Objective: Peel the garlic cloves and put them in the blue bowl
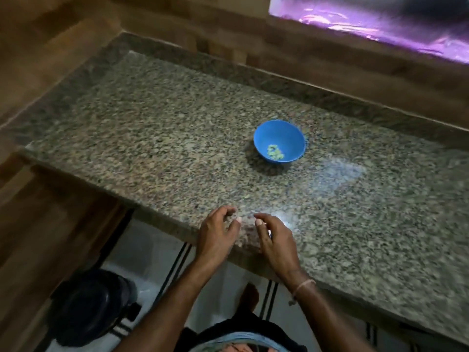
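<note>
My left hand (pixel 218 232) and right hand (pixel 275 241) hover at the counter's (pixel 152 123) near edge, fingers loosely curled, nothing visible in either. Peeled garlic cloves (pixel 275 151) lie in the blue bowl (pixel 266 133), well beyond. I judge I'm between cloves; next I need an unpeeled one, none in sight
</note>
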Motion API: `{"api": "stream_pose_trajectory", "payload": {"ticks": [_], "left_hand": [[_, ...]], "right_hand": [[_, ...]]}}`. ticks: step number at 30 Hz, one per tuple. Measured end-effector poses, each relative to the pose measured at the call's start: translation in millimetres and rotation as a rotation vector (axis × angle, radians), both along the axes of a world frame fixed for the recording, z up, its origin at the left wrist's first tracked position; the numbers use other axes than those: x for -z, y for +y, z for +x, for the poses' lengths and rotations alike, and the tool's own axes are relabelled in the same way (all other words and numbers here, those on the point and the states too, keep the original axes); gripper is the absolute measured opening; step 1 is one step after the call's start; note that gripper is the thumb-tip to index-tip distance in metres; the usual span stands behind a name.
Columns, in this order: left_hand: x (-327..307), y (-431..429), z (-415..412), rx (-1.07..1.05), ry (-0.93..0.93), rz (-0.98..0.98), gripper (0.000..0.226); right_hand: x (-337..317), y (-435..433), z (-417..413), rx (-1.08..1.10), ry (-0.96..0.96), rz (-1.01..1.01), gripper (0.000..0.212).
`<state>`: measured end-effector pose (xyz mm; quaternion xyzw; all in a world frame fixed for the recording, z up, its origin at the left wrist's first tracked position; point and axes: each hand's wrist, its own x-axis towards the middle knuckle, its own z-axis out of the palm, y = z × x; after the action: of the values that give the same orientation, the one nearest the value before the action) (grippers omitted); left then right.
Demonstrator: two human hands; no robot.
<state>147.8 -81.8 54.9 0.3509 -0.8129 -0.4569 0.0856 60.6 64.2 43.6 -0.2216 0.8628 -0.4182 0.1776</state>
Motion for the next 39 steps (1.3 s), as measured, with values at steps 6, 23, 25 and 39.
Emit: {"api": "stream_pose_trajectory", "payload": {"ticks": [6, 23, 25, 39], "left_hand": [[23.1, -9.9, -67.9, 0.015, -0.11, -0.123, 0.022], [-3.6, -28.2, -169.7, 0.107, 0.097, -0.362, 0.008], [-13.7, -34.0, -202.1, 0.124, 0.116, -0.37, 0.009], [18.9, -69.5, -230.4, -0.036, 0.052, 0.103, 0.056]], "right_hand": [[12.0, 18.0, -63.6, 0.045, 0.024, 0.106, 0.032], [31.8, -2.3, -130.8, 0.245, 0.003, 0.159, 0.03], [29.0, -6.6, -133.1, 0.278, -0.008, 0.118, 0.031], [1.5, -78.3, -198.1, 0.6, -0.393, -0.295, 0.071]]}}
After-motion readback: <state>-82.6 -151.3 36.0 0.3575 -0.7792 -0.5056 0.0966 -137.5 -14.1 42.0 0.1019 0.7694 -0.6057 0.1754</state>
